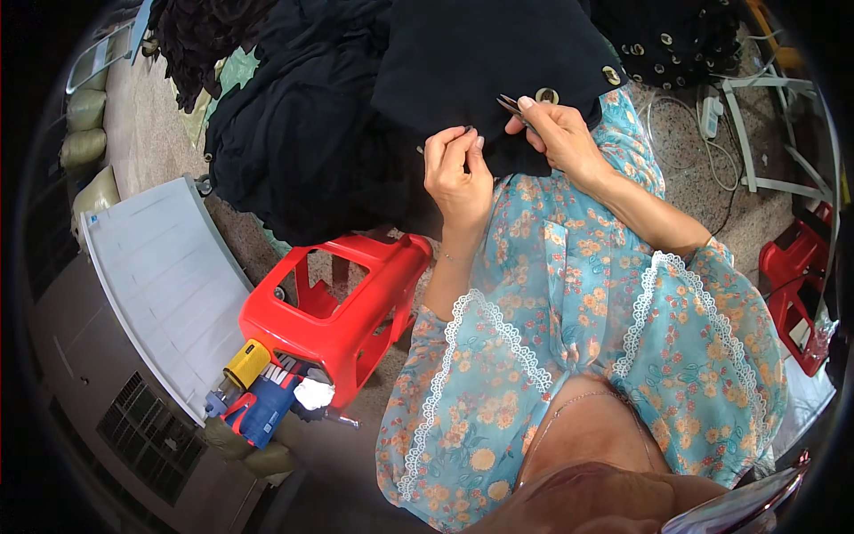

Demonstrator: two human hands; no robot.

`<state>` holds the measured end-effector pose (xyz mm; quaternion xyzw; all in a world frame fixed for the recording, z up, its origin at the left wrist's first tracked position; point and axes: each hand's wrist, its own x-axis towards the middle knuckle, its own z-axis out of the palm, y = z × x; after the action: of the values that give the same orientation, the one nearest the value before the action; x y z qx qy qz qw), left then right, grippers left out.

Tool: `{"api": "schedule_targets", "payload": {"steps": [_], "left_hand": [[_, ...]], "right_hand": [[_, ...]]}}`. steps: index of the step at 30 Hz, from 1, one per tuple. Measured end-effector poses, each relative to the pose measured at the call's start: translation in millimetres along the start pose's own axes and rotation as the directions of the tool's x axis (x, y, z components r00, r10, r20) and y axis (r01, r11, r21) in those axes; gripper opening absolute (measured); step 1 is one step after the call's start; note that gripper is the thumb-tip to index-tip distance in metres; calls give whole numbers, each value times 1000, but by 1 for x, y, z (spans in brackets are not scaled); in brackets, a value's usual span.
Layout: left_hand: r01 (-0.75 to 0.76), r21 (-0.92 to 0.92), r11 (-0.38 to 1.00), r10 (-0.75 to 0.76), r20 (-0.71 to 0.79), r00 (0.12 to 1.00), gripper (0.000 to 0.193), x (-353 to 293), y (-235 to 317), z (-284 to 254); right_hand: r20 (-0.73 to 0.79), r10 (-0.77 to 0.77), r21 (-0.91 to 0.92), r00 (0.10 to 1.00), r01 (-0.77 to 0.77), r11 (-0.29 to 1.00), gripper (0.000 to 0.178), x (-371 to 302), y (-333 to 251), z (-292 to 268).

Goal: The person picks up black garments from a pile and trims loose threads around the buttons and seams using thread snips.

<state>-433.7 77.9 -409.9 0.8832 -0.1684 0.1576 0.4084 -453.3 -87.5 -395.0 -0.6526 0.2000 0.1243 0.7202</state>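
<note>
Black fabric (480, 62) lies spread over my lap, with a round brassy button or eyelet (547, 94) near its right side and another (611, 75) at its right corner. My left hand (458, 173) is closed in a pinch on a bit of the black cloth at the near edge. In my right hand (565, 138) is a small pair of thread snips (511, 105), points toward the far left, blades slightly apart. The snips are a short way right of my left fingertips. My right fingers hide most of their handle.
A heap of black garments (294, 125) lies to the left, and more with round fittings (676, 40) at the far right. A red plastic stool (365, 267) stands at my left, beside a white panel (160, 276). A power strip (710, 117) with cable is on the right floor.
</note>
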Motion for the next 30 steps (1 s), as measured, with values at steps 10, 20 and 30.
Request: {"api": "schedule_targets", "payload": {"steps": [10, 20, 30], "left_hand": [[168, -13, 986, -168, -18, 986, 7, 3, -4, 8], [348, -242, 906, -358, 1, 934, 6, -2, 3, 7], [277, -259, 925, -293, -25, 956, 3, -8, 1, 11]], "right_hand": [[169, 256, 166, 952, -283, 945, 46, -17, -24, 8], [205, 386, 100, 900, -411, 906, 42, -13, -19, 26], [183, 447, 202, 875, -479, 854, 38, -9, -16, 33]]}}
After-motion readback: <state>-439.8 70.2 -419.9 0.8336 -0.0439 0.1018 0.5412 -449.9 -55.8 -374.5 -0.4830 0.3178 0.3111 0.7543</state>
